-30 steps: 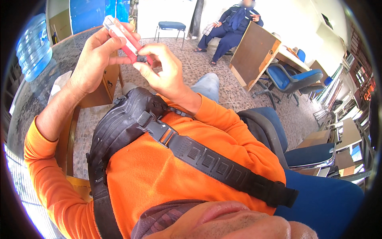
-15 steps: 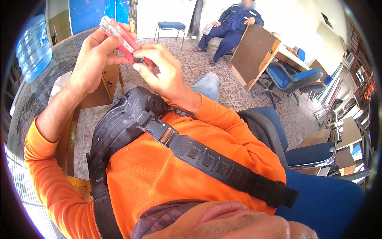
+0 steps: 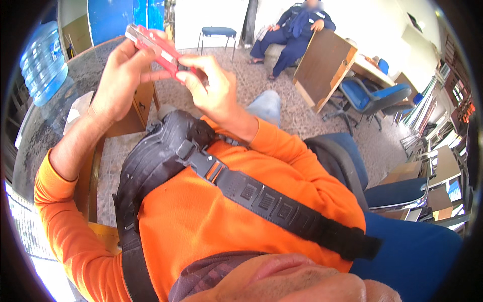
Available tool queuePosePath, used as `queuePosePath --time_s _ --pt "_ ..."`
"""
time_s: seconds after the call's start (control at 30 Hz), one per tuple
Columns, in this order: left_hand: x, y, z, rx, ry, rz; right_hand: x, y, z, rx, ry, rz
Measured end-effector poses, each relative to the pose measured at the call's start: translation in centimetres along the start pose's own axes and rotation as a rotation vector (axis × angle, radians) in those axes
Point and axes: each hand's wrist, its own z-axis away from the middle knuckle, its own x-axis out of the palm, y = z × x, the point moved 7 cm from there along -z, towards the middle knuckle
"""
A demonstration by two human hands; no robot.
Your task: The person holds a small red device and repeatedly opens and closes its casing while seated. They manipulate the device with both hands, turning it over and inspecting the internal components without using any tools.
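Note:
A long red utility knife [image 3: 160, 49] with a metallic tip slants across in front of me, above the dark table edge. My left hand [image 3: 123, 75] grips it along its middle and tip end, fingers behind it and thumb in front. At its lower end, my right hand [image 3: 211, 85] pinches it beside a small dark part, with thumb and forefinger. The fingers partly cover the body of the knife, and I see no bare blade clearly.
A dark table [image 3: 45, 128] with a large blue water bottle [image 3: 44, 65] stands on my left. A black bag [image 3: 156, 151] is strapped across my chest. Ahead are a blue stool [image 3: 218, 31], a seated person [image 3: 292, 38], a desk [image 3: 324, 65] and a blue swivel chair [image 3: 370, 95].
The knife has turned slightly, its lower end shifting right and up with my right hand. The dark part at that end is now more hidden. Both hands keep hold.

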Motion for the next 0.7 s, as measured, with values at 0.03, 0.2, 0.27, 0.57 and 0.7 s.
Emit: queuePosePath --time_s 0.03,0.2,0.27,0.57,0.7 --pt "0.3 0.0 0.4 0.011 -0.011 -0.029 0.1 0.3 0.7 0.048 0.01 -0.025" --pt "1.2 1.0 0.7 0.112 -0.04 -0.096 -0.4 1.0 0.3 0.086 -0.021 0.096" --pt "1.3 1.0 0.7 0.11 -0.038 -0.107 -0.3 1.3 0.4 0.087 -0.021 0.078" --pt "-0.1 0.5 -0.2 0.036 -0.039 -0.088 0.0 -0.6 -0.2 0.077 -0.096 -0.013" --pt "-0.3 0.3 -0.4 0.024 -0.036 -0.067 0.3 -0.3 0.0 0.082 -0.14 0.013"
